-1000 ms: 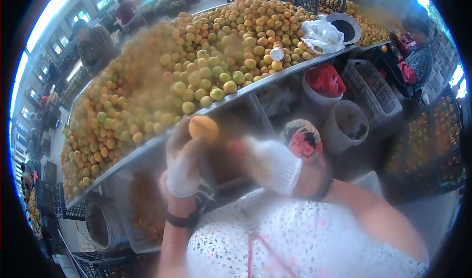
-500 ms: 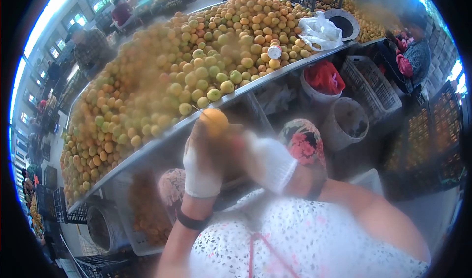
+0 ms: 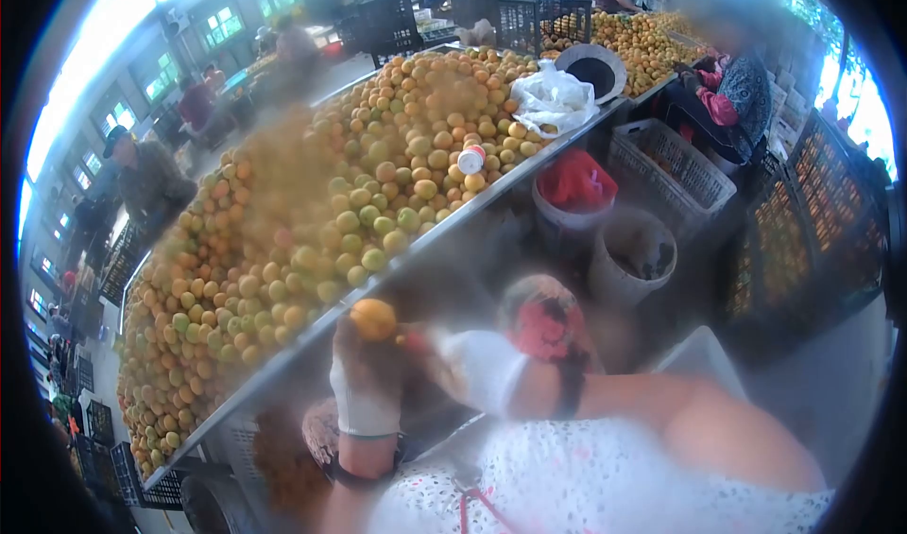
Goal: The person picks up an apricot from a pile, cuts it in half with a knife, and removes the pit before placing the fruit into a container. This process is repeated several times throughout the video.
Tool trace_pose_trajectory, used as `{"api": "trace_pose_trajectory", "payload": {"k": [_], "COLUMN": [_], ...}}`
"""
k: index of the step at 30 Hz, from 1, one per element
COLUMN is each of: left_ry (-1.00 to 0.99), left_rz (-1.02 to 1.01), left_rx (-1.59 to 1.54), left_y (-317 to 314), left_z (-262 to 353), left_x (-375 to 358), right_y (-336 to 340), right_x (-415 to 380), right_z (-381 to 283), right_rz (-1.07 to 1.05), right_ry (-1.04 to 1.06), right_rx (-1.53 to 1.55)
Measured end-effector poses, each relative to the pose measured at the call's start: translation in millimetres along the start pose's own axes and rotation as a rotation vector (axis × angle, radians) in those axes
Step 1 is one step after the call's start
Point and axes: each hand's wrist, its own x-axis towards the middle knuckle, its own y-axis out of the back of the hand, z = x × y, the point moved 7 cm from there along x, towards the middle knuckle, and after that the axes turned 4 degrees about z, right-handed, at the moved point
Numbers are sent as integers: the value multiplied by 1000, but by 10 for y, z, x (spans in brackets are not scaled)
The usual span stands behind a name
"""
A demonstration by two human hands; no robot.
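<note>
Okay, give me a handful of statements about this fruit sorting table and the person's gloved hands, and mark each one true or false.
1. The left hand holds an orange fruit at its fingers. True.
2. Both hands are bare. False: the left and the right hand wear white gloves.
3. The fruit pile lies on a long metal table. True.
4. A white plastic bag lies on the pile. True.
5. The bucket under the table holds something blue. False: its contents are red.

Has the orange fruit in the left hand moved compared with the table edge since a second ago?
Cannot tell for sure: the camera itself shifted. The fruit, held in the gloved left hand, sits just below the metal table edge, as before.
</note>
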Motion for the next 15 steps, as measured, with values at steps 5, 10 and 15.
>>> {"api": "trace_pose_trajectory", "payload": {"k": [5,10,15], "left_ry": [-10,37,-67], "left_rz": [56,6,1], "left_rx": [-49,-46,-31], "left_y": [-100,-75,-79], "left_z": [-12,-55,0], "left_x": [-90,-102,-100], "right_y": [-4,-46,106], "right_x": [-29,-21,-61], "right_z": [-52,-60,-151], "right_rz": [9,52,-25], "right_ry": [-6,14,-12], "right_rx": [-69,-71,130]}}
